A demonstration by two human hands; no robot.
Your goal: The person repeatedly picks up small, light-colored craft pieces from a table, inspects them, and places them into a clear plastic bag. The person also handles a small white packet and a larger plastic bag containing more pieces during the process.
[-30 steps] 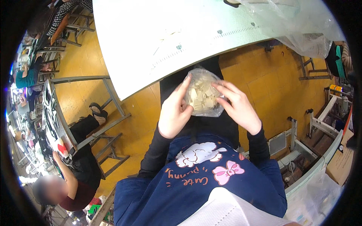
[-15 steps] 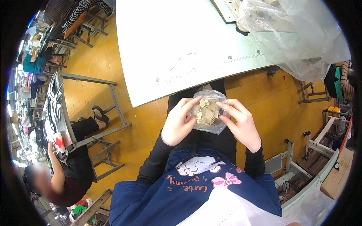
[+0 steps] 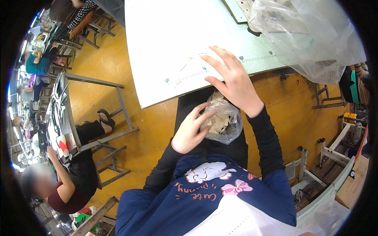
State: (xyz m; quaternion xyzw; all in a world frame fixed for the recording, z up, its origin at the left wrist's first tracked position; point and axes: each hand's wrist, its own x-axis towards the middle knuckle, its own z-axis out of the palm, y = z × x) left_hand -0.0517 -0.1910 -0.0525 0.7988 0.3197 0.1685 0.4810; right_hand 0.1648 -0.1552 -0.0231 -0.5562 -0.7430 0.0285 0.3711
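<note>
A clear plastic bag (image 3: 235, 126) filled with small flat cream pieces (image 3: 217, 122) rests on my lap, its mouth facing up. My left hand (image 3: 191, 131) holds the bag's left rim, fingers curled over the edge onto the pieces. Reaching past the bag, my right hand (image 3: 232, 78) hovers over the near edge of the white table (image 3: 157, 47). Its fingers are spread and nothing shows between them. A few thin slivers (image 3: 188, 63) lie on the tabletop close to its fingertips. More cream pieces show at the bag's far side, partly covered by my right hand.
A large clear plastic sheet (image 3: 307, 35) drapes over the table's right side, beside a pale machine base (image 3: 238, 10). At left, a person sits by a metal-framed bench (image 3: 73, 118) holding black parts. Metal frames (image 3: 330, 153) and a cardboard box (image 3: 354, 183) stand at right.
My right hand has left the bag's right rim and moved up and away over the table edge, its fingers opening. The bag has shifted slightly right; my left hand stays at its rim.
</note>
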